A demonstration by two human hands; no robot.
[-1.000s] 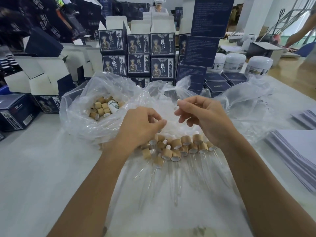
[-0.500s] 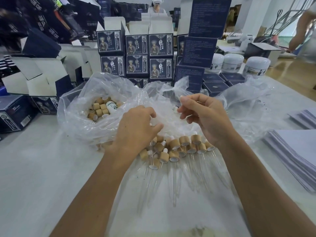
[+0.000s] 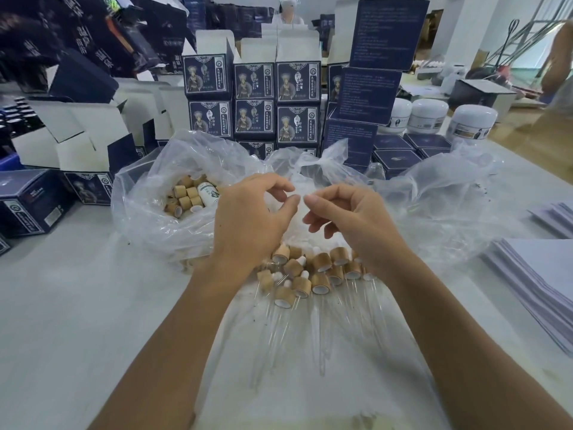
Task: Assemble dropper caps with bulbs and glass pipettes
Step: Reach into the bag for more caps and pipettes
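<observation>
White tabletop (image 3: 62,305) crowded with dark blue boxes (image 3: 254,82) behind. Left hand (image 3: 248,225) and right hand (image 3: 353,221) hover with curled fingers, fingertips nearly meeting; what each grip holds cannot be told. Assembled dropper caps (image 3: 310,271) with glass pipettes (image 3: 319,330) lie below, on clear plastic.

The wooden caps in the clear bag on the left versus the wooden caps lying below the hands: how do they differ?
The brown wooden caps in the clear plastic bag are bare and heaped loose. The brown wooden caps below the hands lie on flat plastic sheet, several with white bulbs and clear glass pipettes fitted, pointing toward the camera. Both are short wood-coloured cylinders.
</observation>
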